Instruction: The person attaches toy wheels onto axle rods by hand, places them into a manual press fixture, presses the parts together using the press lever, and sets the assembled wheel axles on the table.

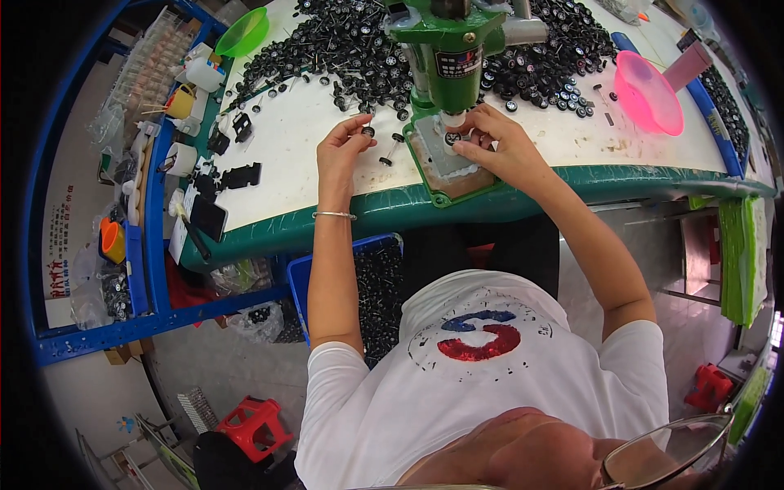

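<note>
My left hand pinches a small black toy wheel on a thin metal axle, held just above the white tabletop left of the green bench press. My right hand reaches in from the other side, thumb and fingers closed around a small black wheel with a pale hub. That wheel is at the press's grey plate, below the pale press tip. Between my left hand and the plate lies an axle with a wheel at each end. The fingertips partly cover both held parts.
Heaped black wheels and axles spread behind the press on both sides. A green bowl stands far left, a pink bowl right. Black parts and a phone lie near the left edge. A blue bin sits below the table.
</note>
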Motion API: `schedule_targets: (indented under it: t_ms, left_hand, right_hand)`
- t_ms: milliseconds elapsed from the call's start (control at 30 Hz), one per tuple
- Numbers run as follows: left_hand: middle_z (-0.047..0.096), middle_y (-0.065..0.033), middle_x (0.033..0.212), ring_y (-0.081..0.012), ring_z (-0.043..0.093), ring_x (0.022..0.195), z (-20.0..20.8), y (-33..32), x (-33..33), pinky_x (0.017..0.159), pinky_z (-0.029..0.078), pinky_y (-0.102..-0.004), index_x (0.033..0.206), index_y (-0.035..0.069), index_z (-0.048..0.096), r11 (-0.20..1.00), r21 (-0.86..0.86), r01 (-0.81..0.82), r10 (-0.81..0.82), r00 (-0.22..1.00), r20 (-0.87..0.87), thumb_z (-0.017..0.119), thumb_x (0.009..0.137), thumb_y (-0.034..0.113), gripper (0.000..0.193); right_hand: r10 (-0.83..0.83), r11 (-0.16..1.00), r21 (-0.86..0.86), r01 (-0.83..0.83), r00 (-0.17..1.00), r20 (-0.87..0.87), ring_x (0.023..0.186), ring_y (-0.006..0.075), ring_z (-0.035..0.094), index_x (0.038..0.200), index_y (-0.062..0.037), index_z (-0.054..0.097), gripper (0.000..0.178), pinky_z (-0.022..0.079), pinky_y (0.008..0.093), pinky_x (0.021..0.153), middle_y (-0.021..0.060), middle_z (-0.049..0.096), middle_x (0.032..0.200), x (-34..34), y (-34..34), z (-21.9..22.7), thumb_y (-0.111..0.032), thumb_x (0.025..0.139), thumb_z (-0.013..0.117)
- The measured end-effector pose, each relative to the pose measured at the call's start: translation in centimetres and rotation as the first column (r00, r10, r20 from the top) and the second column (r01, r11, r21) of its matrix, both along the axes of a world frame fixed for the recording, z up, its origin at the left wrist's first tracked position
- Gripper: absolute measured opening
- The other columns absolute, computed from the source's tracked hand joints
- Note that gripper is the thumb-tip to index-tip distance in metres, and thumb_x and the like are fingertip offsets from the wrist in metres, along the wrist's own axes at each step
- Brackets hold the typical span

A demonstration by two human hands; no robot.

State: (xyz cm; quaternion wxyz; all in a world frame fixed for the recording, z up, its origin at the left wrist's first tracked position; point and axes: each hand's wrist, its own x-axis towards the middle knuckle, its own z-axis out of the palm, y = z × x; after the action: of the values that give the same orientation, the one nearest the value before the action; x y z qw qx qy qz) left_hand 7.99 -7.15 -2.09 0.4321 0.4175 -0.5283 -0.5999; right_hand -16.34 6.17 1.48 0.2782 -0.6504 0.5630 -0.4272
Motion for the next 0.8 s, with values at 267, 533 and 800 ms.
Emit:
schedule_targets:
  t_ms: [267,533,800]
  left_hand:
    - [0.07,-0.0031,0.092,-0.0125,0.066,0.082,2.9,2.5,-0.4,0.076,0.048,-0.0235,0.103,0.002,0.073,0.931,-0.351,-0.1,0.133,0.989,0.071,0.069,0.08,0.002,0.023]
    - [0.071,-0.0104,0.102,-0.0163,0.068,0.091,4.6,5.4,-3.2,0.082,0.053,-0.0265,0.11,-0.002,0.069,0.957,0.031,0.288,-0.277,0.941,-0.195,0.067,0.083,-0.003,0.027]
    - [0.072,-0.0076,0.099,-0.0111,0.064,0.088,3.4,6.7,-5.6,0.079,0.05,-0.0244,0.1,-0.003,0.072,0.96,-0.169,0.225,-0.233,0.972,-0.032,0.07,0.084,-0.001,0.017]
  right_hand:
    - [-0.039,0.983,0.181,0.03,0.998,0.05,0.073,0.0126,0.052,0.113,-0.0054,0.065,0.04,0.046,0.0276,0.069,0.0042,0.054,0.098,0.3,-0.5,0.3,-0.028,0.08,0.07]
    - [-0.055,0.998,0.021,0.052,0.974,0.221,0.077,0.0075,0.051,0.123,-0.007,0.061,0.041,0.046,0.0239,0.072,0.0013,0.055,0.101,-2.4,0.9,1.0,-0.026,0.088,0.069]
    - [-0.193,0.974,-0.041,0.223,0.911,0.363,0.076,0.0031,0.053,0.12,-0.0081,0.065,0.031,0.041,0.0196,0.067,-0.004,0.059,0.08,-6.9,0.2,4.7,-0.024,0.094,0.062]
